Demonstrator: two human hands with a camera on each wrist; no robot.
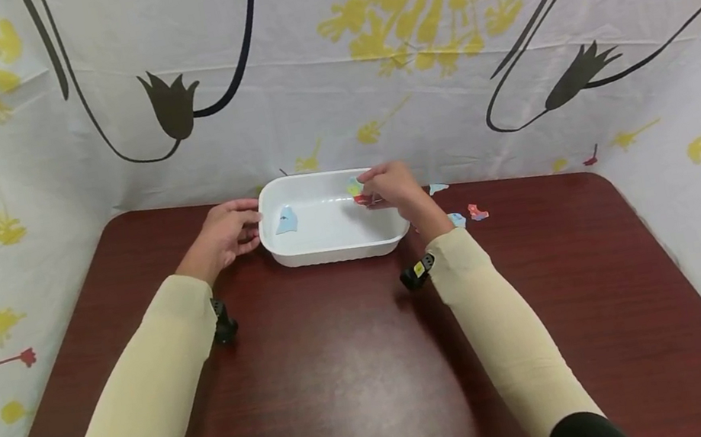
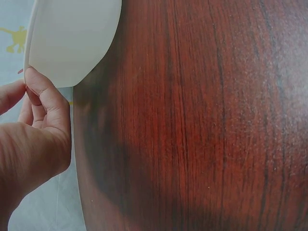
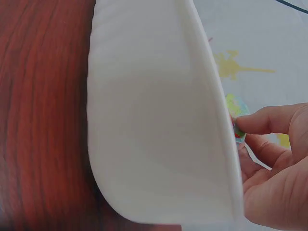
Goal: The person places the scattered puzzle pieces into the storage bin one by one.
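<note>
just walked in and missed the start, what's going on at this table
A person's left hand grips the left end of a white tub on the table. The right hand pinches a colorful piece at the tub's right end. A light blue piece lies inside, toward the left, and a red piece lies on the table to the right.

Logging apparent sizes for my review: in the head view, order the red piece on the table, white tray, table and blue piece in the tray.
1. Table
2. White tray
3. Blue piece
4. Red piece
</note>
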